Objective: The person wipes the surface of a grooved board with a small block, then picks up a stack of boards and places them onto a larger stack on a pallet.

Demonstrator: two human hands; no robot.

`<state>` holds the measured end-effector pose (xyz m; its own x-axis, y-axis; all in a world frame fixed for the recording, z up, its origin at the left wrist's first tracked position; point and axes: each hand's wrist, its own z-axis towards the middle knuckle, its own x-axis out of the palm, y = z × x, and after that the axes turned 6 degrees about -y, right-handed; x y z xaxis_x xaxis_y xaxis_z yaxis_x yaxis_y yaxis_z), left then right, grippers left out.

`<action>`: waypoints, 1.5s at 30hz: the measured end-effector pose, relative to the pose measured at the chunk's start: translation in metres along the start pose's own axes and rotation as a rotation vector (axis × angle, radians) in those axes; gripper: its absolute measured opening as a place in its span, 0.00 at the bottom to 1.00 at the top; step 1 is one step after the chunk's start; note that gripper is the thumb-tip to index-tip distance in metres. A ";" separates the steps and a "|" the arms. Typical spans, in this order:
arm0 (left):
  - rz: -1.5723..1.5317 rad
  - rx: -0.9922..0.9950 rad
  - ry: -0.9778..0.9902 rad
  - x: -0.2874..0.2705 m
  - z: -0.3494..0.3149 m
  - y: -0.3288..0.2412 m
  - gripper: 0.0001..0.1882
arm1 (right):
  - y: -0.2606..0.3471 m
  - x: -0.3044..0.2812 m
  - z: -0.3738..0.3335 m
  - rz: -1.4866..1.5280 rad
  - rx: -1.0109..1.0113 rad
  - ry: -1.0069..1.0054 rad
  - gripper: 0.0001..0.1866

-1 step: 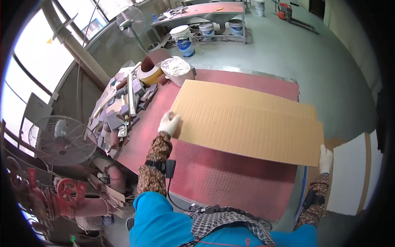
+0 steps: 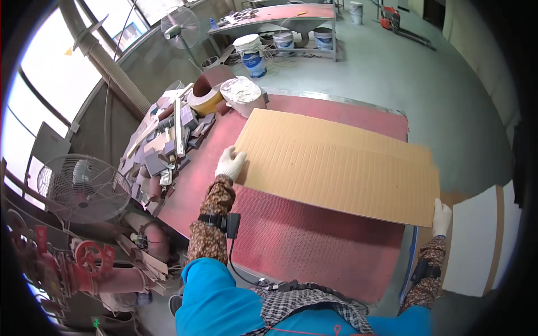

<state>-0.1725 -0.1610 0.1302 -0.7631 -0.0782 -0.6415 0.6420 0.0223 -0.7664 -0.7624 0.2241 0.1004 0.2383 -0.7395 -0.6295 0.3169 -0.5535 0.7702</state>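
Observation:
A large tan cardboard sheet (image 2: 336, 171) with ribbed lines lies slantwise over the red worktable (image 2: 319, 252), reaching past its right side. My left hand (image 2: 230, 163), in a white glove, is closed on the sheet's left edge. At the near right corner, my right hand (image 2: 441, 217), also gloved in white, grips the sheet, its fingertips partly hidden. Whether the sheet's near edge touches the tabletop or is slightly raised, I cannot tell.
Sanding blocks and scraps (image 2: 162, 148) are heaped along the table's left side, near a yellow-brown roll (image 2: 205, 102) and a white-covered tub (image 2: 241, 94). White boards (image 2: 473, 241) stand at the right. A caged fan (image 2: 84, 187) and red valve wheel (image 2: 91, 256) are at the left.

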 end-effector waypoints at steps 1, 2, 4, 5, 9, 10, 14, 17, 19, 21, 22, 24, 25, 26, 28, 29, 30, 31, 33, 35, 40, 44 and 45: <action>-0.030 -0.001 -0.033 0.004 0.005 -0.003 0.36 | -0.004 0.010 0.005 -0.046 0.020 0.009 0.27; 0.088 -0.019 -0.083 0.012 0.003 -0.008 0.35 | -0.016 0.017 0.012 -0.039 0.015 -0.057 0.27; 0.024 -0.094 -0.225 0.023 -0.007 0.006 0.36 | -0.013 0.027 0.014 -0.107 0.023 -0.099 0.26; -0.054 -0.152 -0.306 0.032 -0.008 0.027 0.36 | -0.012 0.032 0.016 -0.095 0.024 -0.136 0.26; -0.500 -0.226 -0.435 0.043 0.007 0.037 0.39 | 0.000 0.038 0.016 -0.149 -0.022 -0.167 0.25; -0.471 -0.218 -0.420 0.044 0.012 0.031 0.40 | 0.000 0.038 0.019 -0.193 -0.014 -0.169 0.25; -0.218 -0.127 -0.408 0.058 0.049 0.034 0.40 | 0.010 0.049 0.030 -0.247 -0.018 -0.192 0.28; 0.006 -0.154 -0.231 0.062 0.066 0.012 0.42 | 0.008 0.057 0.042 -0.296 0.004 -0.252 0.32; 0.078 -0.091 -0.159 0.056 0.073 0.005 0.43 | 0.015 0.055 0.049 -0.273 0.090 0.002 0.33; 0.234 -0.027 -0.069 0.056 0.079 -0.001 0.40 | 0.009 0.053 0.057 -0.258 0.076 0.049 0.34; 0.160 -0.017 0.054 0.049 0.093 0.007 0.38 | 0.006 0.056 0.061 -0.145 0.100 0.081 0.37; 0.067 -0.068 0.168 0.045 0.110 0.016 0.38 | 0.004 0.052 0.070 0.007 0.184 0.227 0.40; 0.053 -0.108 0.228 0.044 0.116 0.017 0.38 | 0.004 0.052 0.070 0.005 0.189 0.227 0.40; 0.056 -0.108 0.232 0.042 0.118 0.019 0.38 | 0.003 0.053 0.068 0.111 0.209 0.263 0.41; -0.035 -0.179 0.312 0.041 0.122 0.023 0.38 | 0.005 0.049 0.065 0.218 0.237 0.288 0.41; -0.031 -0.176 0.319 0.040 0.124 0.024 0.38 | 0.009 0.047 0.066 0.225 0.261 0.365 0.42; -0.096 -0.234 0.347 0.041 0.124 0.021 0.39 | 0.010 0.043 0.066 0.231 0.288 0.436 0.43; -0.161 -0.292 0.374 0.043 0.123 0.018 0.40 | 0.010 0.040 0.066 0.230 0.299 0.426 0.43; -0.186 -0.305 0.406 0.046 0.123 0.019 0.41 | 0.013 0.038 0.066 0.269 0.304 0.439 0.42; -0.202 -0.317 0.370 0.037 0.129 0.036 0.40 | 0.026 0.044 0.063 0.258 0.290 0.475 0.44; -0.243 -0.303 0.389 0.041 0.118 0.044 0.39 | 0.022 0.039 0.070 0.243 0.319 0.464 0.44; -0.212 -0.327 0.374 0.030 0.088 0.047 0.37 | 0.004 0.039 0.078 0.284 0.328 0.483 0.44; -0.221 -0.315 0.387 0.024 0.084 0.050 0.38 | 0.007 0.039 0.079 0.281 0.328 0.485 0.44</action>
<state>-0.1530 -0.2451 0.0794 -0.8873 0.2563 -0.3835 0.4549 0.3491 -0.8193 -0.8234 0.1613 0.0889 0.6831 -0.6589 -0.3150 -0.0967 -0.5092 0.8552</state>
